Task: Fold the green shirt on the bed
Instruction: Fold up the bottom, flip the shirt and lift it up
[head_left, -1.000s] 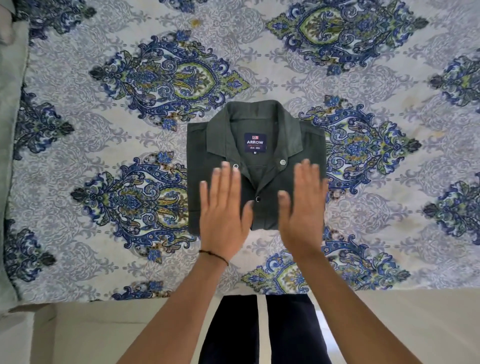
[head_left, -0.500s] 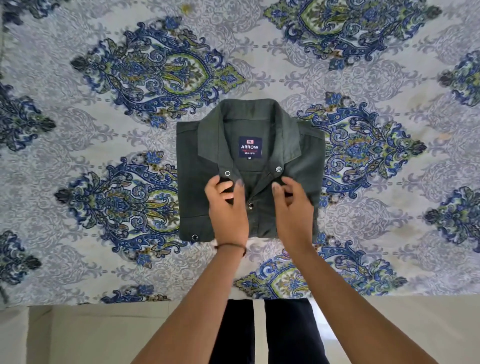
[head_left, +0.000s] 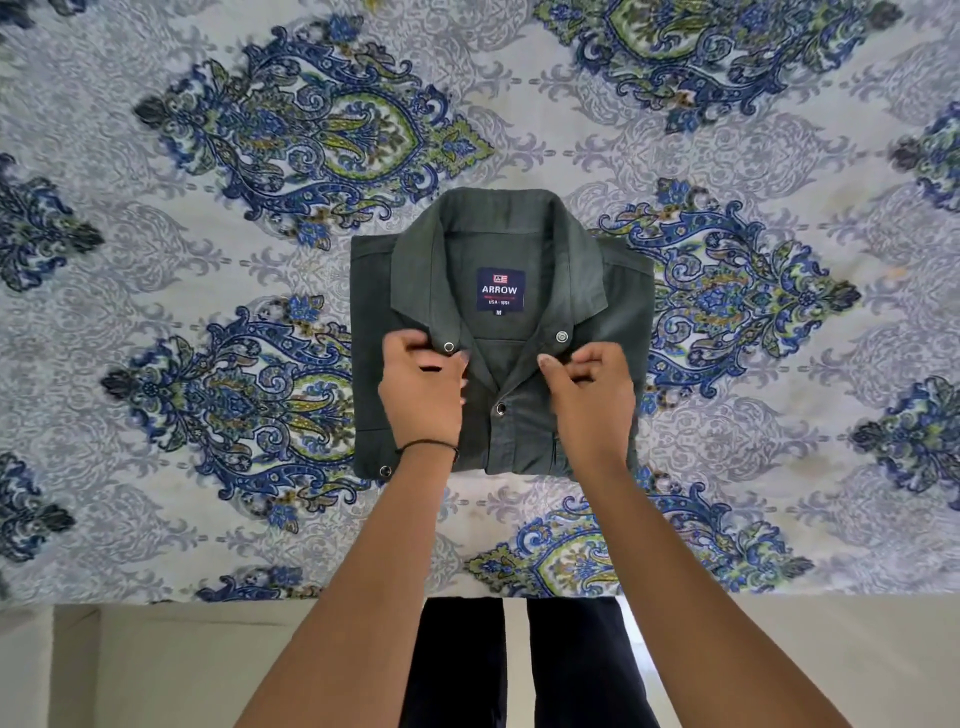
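The dark green shirt (head_left: 613, 291) lies folded into a compact rectangle in the middle of the bed, collar spread and a navy brand label facing up. My left hand (head_left: 423, 395) pinches the left collar tip beside a metal snap. My right hand (head_left: 592, 400) pinches the right collar tip just below the other snap. Both hands rest on the shirt's front and hide part of its lower half.
The bed is covered by a pale sheet (head_left: 208, 467) printed with blue and green paisley medallions. Its near edge runs across the lower part of the view, with light floor (head_left: 182, 670) and my dark trouser legs (head_left: 462, 670) below it.
My hands went from lying flat and open on the shirt's lower front to curling up and gripping the two collar tips, then spread slightly apart. The view shifted closer.
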